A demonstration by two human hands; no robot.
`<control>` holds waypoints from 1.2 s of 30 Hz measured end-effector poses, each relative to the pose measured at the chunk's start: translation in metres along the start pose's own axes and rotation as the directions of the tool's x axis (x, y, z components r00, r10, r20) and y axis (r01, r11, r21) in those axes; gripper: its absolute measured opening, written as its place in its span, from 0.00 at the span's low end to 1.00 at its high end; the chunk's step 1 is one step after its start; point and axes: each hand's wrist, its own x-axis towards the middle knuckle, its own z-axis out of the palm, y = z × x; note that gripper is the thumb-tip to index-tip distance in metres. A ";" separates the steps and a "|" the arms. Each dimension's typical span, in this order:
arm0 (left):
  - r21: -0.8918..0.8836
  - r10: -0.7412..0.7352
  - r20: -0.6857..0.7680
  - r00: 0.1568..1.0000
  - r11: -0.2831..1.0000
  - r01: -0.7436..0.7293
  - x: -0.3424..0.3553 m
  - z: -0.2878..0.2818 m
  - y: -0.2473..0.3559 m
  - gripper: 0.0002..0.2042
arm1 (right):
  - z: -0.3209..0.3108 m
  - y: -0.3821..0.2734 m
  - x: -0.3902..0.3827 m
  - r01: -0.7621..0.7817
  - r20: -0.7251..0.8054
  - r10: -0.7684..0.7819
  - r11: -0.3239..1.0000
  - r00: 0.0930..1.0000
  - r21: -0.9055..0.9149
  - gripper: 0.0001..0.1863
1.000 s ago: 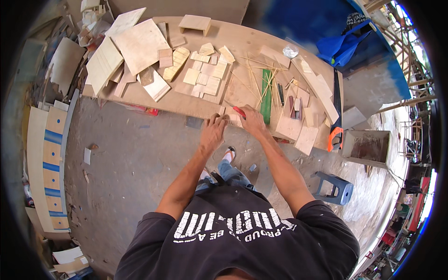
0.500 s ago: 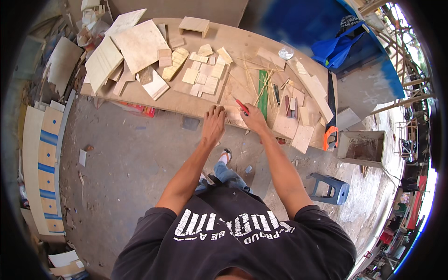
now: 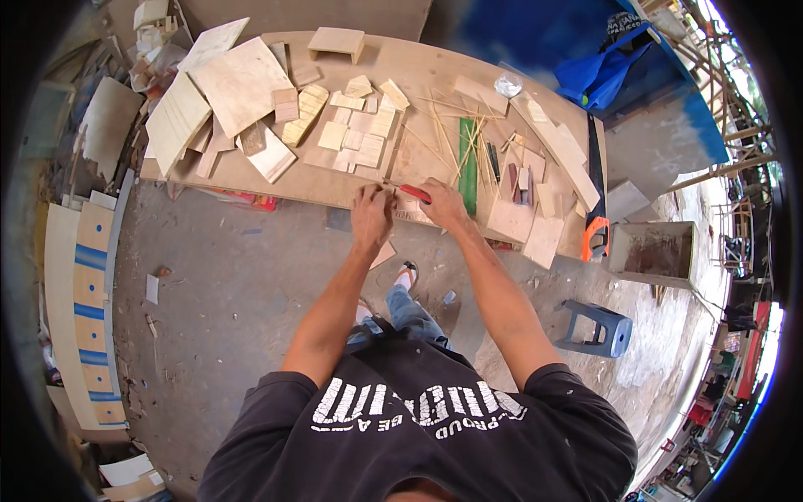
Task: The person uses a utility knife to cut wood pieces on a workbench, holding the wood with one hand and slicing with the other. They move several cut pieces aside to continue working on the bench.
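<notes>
At the workbench's front edge, my right hand [image 3: 443, 205] grips a red-handled blade tool [image 3: 416, 193], its tip pointing left toward my other hand. My left hand [image 3: 374, 213] has curled fingers at the edge; what lies under them is too small to make out. Small pale wood pieces [image 3: 410, 209] lie by both hands. Just behind stands a group of small wooden blocks [image 3: 358, 138]. A green strip [image 3: 466, 192] with thin sticks over it lies to the right. A pale wood piece [image 3: 383, 253] shows below the bench edge, beside my left wrist.
Plywood offcuts [image 3: 238, 84] crowd the bench's left. An orange-handled saw [image 3: 596, 237], long boards [image 3: 552, 146] and a blue bag [image 3: 598, 75] are at the right. A plastic stool [image 3: 594, 330] and an open box [image 3: 652, 255] stand right of me.
Both hands have shifted slightly up and left in the view, the tool now lying flatter. A pale wood piece now appears below the bench edge near my left wrist.
</notes>
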 end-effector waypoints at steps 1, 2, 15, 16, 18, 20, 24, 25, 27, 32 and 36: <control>0.002 0.001 -0.002 1.000 1.000 -0.001 -0.002 -0.002 0.001 0.09 | 0.000 0.001 0.000 0.002 -0.001 -0.002 1.000 1.000 0.001 0.15; 0.051 -0.082 -0.012 0.997 0.995 0.082 -0.004 -0.004 0.003 0.09 | -0.001 0.002 0.001 -0.021 0.016 0.021 1.000 1.000 0.006 0.15; -0.146 -0.361 0.020 0.932 0.922 0.360 0.006 0.007 0.029 0.05 | 0.004 0.008 0.004 -0.024 0.030 0.024 1.000 0.999 -0.004 0.12; -0.144 -0.356 0.023 0.934 0.923 0.356 0.006 0.010 0.032 0.05 | 0.005 0.011 0.004 -0.028 0.026 0.028 1.000 0.999 -0.002 0.12; -0.246 -0.331 0.000 0.944 0.914 0.321 0.004 0.014 0.041 0.05 | 0.007 0.011 0.005 -0.014 -0.027 0.014 1.000 1.000 0.020 0.12; -0.207 -0.305 -0.015 0.952 0.933 0.295 0.000 0.016 0.042 0.05 | 0.009 0.009 0.004 0.002 -0.046 0.000 0.999 0.999 0.044 0.11; -0.197 -0.292 -0.047 0.955 0.940 0.278 -0.003 0.024 0.043 0.05 | 0.011 0.007 0.004 0.028 -0.047 -0.024 0.997 0.999 0.066 0.11; -0.195 -0.290 -0.043 0.956 0.941 0.276 -0.003 0.025 0.044 0.05 | 0.013 0.007 0.003 0.024 -0.048 -0.021 0.997 0.999 0.069 0.11; -0.196 -0.317 -0.039 0.948 0.932 0.304 -0.003 0.027 0.044 0.05 | 0.016 0.004 0.003 0.037 -0.048 -0.033 0.997 0.998 0.075 0.11; -0.144 -0.286 -0.094 0.954 0.952 0.271 -0.003 0.028 0.045 0.08 | 0.017 -0.002 0.003 0.011 -0.036 -0.009 0.999 0.999 0.048 0.10; -0.168 -0.309 -0.052 0.950 0.940 0.296 -0.004 0.029 0.050 0.09 | 0.017 0.000 0.004 -0.002 -0.012 0.002 1.000 1.000 0.021 0.10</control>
